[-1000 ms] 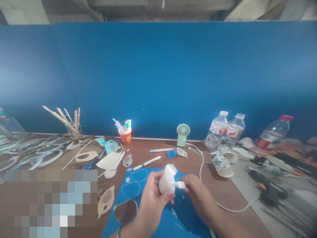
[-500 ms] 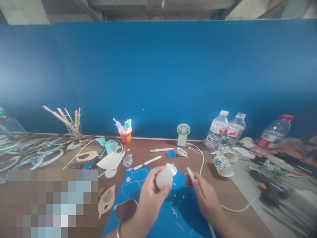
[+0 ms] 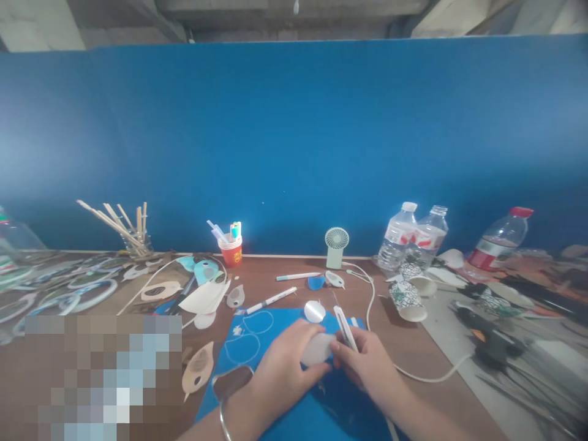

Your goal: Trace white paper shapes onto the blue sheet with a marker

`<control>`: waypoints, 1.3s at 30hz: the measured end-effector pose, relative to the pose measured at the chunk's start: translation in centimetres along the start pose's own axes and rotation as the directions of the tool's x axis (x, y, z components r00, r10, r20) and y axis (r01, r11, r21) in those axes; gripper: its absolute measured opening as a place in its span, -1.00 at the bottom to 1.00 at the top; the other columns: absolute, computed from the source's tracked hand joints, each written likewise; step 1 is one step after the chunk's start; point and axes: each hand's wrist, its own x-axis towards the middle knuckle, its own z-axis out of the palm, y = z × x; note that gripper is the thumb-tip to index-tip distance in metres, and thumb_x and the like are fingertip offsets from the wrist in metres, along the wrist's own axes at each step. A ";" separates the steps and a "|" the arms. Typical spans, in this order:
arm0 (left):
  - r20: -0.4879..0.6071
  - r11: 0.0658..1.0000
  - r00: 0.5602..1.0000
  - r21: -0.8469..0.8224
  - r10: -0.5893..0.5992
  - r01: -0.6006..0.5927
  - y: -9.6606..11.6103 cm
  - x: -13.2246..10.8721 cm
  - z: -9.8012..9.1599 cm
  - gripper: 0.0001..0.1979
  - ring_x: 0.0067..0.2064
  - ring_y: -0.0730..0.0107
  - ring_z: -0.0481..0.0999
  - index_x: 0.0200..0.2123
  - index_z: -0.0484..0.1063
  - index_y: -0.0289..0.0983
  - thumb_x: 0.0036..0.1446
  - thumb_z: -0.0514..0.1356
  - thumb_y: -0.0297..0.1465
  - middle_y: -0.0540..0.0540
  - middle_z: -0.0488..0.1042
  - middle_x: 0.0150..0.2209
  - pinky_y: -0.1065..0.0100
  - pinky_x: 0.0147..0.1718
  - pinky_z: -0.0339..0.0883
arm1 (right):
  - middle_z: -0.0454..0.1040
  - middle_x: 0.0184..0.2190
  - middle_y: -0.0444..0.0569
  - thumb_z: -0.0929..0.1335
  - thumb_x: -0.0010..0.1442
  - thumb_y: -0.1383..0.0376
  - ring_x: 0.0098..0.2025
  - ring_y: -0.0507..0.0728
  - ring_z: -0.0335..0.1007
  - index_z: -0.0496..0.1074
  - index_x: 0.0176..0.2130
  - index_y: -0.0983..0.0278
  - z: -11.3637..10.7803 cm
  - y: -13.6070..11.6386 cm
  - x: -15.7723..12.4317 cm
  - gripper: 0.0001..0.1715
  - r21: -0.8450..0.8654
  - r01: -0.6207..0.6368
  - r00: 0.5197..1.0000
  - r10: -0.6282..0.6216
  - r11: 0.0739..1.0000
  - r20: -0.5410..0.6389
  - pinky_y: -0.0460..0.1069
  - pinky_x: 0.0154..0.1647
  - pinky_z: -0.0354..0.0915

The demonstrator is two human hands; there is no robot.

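Note:
My left hand [image 3: 294, 355] is closed on a pale, rounded paper cutout [image 3: 316, 350], holding it over the blue mat [image 3: 294, 422]. Part of the cutout is covered by my fingers. In my right hand [image 3: 362, 358] is a slim white craft knife [image 3: 344, 327], its thin tip pointing up and away from me. The fingertips of that hand meet the cutout's right edge. Just beyond my left hand lies a shiny white disc [image 3: 315, 311]. A dark, rounded piece [image 3: 232, 381] lies beside my left wrist.
Behind the mat are a white marker [image 3: 272, 300], a small fan [image 3: 337, 248] with a cable, and a red paper cup [image 3: 231, 252] of pens. Leaf-shaped cutouts [image 3: 199, 367] lie at left. Plastic bottles [image 3: 397, 239], patterned paper cups [image 3: 407, 299] and a black glue gun [image 3: 489, 340] crowd the right.
My hands have come together over the mat. The cutout has turned and moved right and down, and my right hand, still with the knife, has moved left to its edge.

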 end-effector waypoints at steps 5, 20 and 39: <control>-0.008 0.999 0.999 0.036 0.039 -0.039 -0.5 -0.3 0.3 -0.63 -0.13 0.14 0.37 -0.09 0.36 -0.11 -0.04 0.18 -0.37 -0.11 0.42 -0.17 0.23 -0.13 0.21 | 0.26 -0.73 -0.21 0.33 -0.03 0.10 -0.79 -0.13 -0.09 0.25 -0.51 0.31 0.0 0.1 0.0 -0.68 -0.076 -0.012 0.999 0.009 0.997 -0.042 -0.17 -0.81 -0.15; -0.023 0.969 0.972 0.077 -0.234 0.236 -5.4 2.2 -5.4 -0.56 -0.10 0.19 0.37 -0.18 0.37 -0.17 -0.25 0.24 -0.44 -0.02 0.43 -0.14 0.30 -0.10 0.17 | 0.34 -0.03 -0.12 0.35 -0.13 0.40 -0.08 0.15 0.31 0.30 -0.04 0.07 -0.8 -1.9 4.5 -0.39 -0.737 0.305 0.943 -0.298 0.603 0.147 -0.01 -0.12 0.18; -0.066 0.934 0.934 0.046 -0.352 0.355 -4.3 2.2 -5.1 -0.42 -0.15 0.19 0.37 0.00 0.08 -0.23 -0.16 0.15 -0.44 -0.13 0.36 -0.15 0.29 -0.19 0.15 | 0.45 -0.54 0.01 0.05 0.17 0.21 -0.53 0.09 0.39 0.32 -0.56 0.31 -4.9 -4.6 1.4 -0.54 -0.608 0.056 0.994 -0.100 0.792 -0.038 -0.05 -0.50 0.23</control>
